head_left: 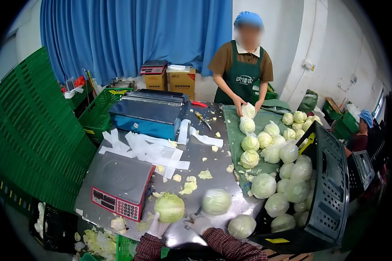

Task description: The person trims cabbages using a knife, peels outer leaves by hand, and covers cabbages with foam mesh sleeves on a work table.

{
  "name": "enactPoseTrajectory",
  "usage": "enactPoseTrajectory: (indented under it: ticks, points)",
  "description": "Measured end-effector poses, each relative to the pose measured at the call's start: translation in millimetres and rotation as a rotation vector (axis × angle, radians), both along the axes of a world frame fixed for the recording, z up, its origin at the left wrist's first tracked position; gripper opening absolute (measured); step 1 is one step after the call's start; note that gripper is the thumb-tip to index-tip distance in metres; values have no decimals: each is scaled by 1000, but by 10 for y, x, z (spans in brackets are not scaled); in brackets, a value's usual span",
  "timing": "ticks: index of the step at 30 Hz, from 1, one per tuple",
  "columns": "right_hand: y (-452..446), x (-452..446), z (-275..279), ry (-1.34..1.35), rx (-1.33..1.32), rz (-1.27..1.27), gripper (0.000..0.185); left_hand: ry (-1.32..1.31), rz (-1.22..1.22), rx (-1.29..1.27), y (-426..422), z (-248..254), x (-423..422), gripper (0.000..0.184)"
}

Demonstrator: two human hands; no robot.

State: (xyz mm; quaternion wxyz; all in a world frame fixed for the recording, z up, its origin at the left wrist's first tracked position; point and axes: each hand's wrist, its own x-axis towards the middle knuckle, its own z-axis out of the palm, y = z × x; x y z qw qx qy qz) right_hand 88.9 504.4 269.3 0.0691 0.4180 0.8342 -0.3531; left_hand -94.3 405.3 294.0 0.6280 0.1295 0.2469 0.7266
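Note:
My left hand [157, 225], in a white glove, grips the lower left side of a pale green cabbage [170, 207] at the table's near edge. To its right is my gloved right hand [200, 224], its fingers curled. A small dark piece shows by those fingers, too unclear to name. Just beyond this hand a second cabbage [217, 202] looks smeared by motion and apart from the fingers. Another cabbage [242, 226], with a shiny surface, rests further right by the crate.
A scale [119, 178] stands at left, with white strips [157, 152] and a blue-sided machine [146, 115] behind. Leaf scraps litter the metal table. At right, a black crate [331, 191] holds wrapped cabbages. Across the table, a person in a green apron [244, 80] handles cabbages.

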Motion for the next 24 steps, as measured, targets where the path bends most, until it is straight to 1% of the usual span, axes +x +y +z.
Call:
enactPoseTrajectory:
  ticks: [1, 2, 3, 5, 6, 7, 8, 9, 11, 13, 14, 15, 17, 18, 19, 20, 21, 22, 23, 24]
  points:
    - [-12, 40, 22, 23, -115, -56, 50, 114, 2, -100, -83, -174, -14, 80]
    - [-20, 131, 73, 68, -73, -94, 44, 222, 0, -202, -161, -338, -10, 76]
    - [-47, 224, 45, 58, -83, -92, 44, 212, 1, -212, -223, -496, 29, 76]
    - [-74, 394, -21, 103, -1, -218, 38, 264, 78, -311, -292, -734, 97, 62]
    - [-80, 468, 97, 180, -102, -285, 33, 260, 78, -317, -310, -694, 110, 62]
    - [-115, 536, 132, 176, -113, -283, 33, 159, 100, -304, -367, -645, 114, 61]
    - [-124, 585, 155, 228, -184, -398, 31, 61, 127, -287, -399, -602, 120, 60]
    - [-107, 624, 198, 283, -252, -510, 28, 62, 136, -289, -413, -659, 128, 60]
    - [-135, 723, 343, 289, -294, -549, 25, 106, 6, -343, -495, -819, 143, 58]
    - [-204, 817, 357, 324, -19, -618, 28, 87, 27, -314, -401, -601, 425, 57]
    - [-263, 848, 419, 456, 20, -648, 38, 65, 41, -278, -360, -525, 556, 56]
    - [-301, 859, 389, 448, 14, -658, 38, 61, 32, -288, -355, -615, 610, 56]
    - [-391, 878, 265, 591, 98, -618, 47, 579, -73, -589, -333, -866, 730, 69]
    - [-432, 901, 176, 531, -68, -664, 46, 946, -174, -691, -242, -263, 705, 74]
    - [-489, 892, 92, 563, -48, -650, 42, 942, -192, -690, -205, 2, 688, 74]
    - [-551, 878, 0, 564, -16, -623, 39, 1317, -172, -696, -196, 182, 648, 81]
    - [-590, 856, -72, 569, 18, -592, 35, 1696, -139, -679, -185, 244, 611, 87]
    - [-639, 847, -138, 562, 36, -534, 35, 1814, 62, -519, -203, 104, 596, 95]
    - [-678, 824, -155, 562, 25, -547, 35, 1820, 45, -519, -167, 219, 626, 95]
    - [-705, 799, -160, 571, -107, -530, 36, 2008, -112, -344, -74, 444, 694, 95]
